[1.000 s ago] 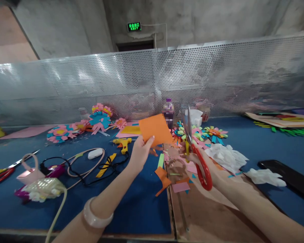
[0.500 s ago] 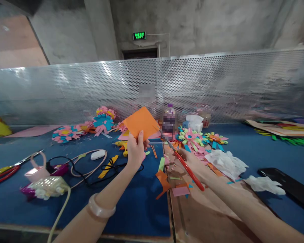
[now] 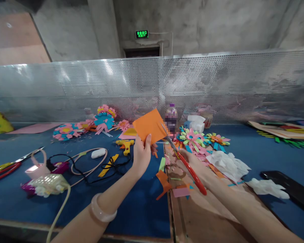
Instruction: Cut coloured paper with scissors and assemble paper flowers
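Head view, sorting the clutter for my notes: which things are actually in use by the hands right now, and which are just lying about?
In use:
- orange paper square, pinched by the left hand
- red-handled scissors, in the right hand, blades at the paper's edge

Lying about:
- yellow glue gun
- finished paper flowers
- bottle
- white tissue
- black phone

matt orange paper, glossy red-handled scissors

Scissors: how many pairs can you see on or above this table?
2. One red-handled pair of scissors is in the right hand, blades at the orange paper that the left hand holds. Another pair lies at the table's far left. Clutter may hide more.
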`<state>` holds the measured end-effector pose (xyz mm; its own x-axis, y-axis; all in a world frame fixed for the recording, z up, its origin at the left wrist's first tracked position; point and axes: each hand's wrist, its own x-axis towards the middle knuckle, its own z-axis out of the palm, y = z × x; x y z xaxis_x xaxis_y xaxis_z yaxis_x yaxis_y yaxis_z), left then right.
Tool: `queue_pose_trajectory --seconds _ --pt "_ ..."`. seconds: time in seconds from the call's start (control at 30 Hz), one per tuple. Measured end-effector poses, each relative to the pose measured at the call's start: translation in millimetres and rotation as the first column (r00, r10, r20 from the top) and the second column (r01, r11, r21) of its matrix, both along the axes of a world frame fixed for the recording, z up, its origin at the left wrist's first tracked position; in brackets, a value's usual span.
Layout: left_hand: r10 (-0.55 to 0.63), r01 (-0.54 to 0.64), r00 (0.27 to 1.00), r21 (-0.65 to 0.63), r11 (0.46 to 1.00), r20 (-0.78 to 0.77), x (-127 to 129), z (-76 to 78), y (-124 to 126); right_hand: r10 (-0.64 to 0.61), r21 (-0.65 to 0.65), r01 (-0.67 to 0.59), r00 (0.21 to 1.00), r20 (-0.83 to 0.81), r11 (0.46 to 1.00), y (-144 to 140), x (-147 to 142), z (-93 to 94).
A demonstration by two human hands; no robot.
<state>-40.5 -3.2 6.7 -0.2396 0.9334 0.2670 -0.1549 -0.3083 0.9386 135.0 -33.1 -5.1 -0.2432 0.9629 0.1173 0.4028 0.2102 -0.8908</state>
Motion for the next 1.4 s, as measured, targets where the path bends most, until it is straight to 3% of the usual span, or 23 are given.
queue_pose_trajectory --seconds 0.1,0.23,1.03,1.4 --pt "0.058 -0.027 0.978 0.155 0.988 -0.199 0 -2.0 1 -0.005 -0.031 0.004 0.999 -0.036 1.0 -3 -3 3.7" --pt "0.093 -0.037 0.958 0.204 0.978 -0.271 0 -5.0 4 -0.063 -0.074 0.064 0.998 0.009 0.995 -8 -5 12.7" --pt "0.094 -0.036 0.95 0.194 0.98 -0.298 6 -4.5 1 -0.059 -0.002 0.059 0.998 0.038 0.998 -6 -3 9.5" --pt "0.09 -0.038 0.958 0.19 0.981 -0.274 5 -5.5 1 -0.065 -0.078 0.063 0.997 -0.032 0.995 -9 -5 10.5"
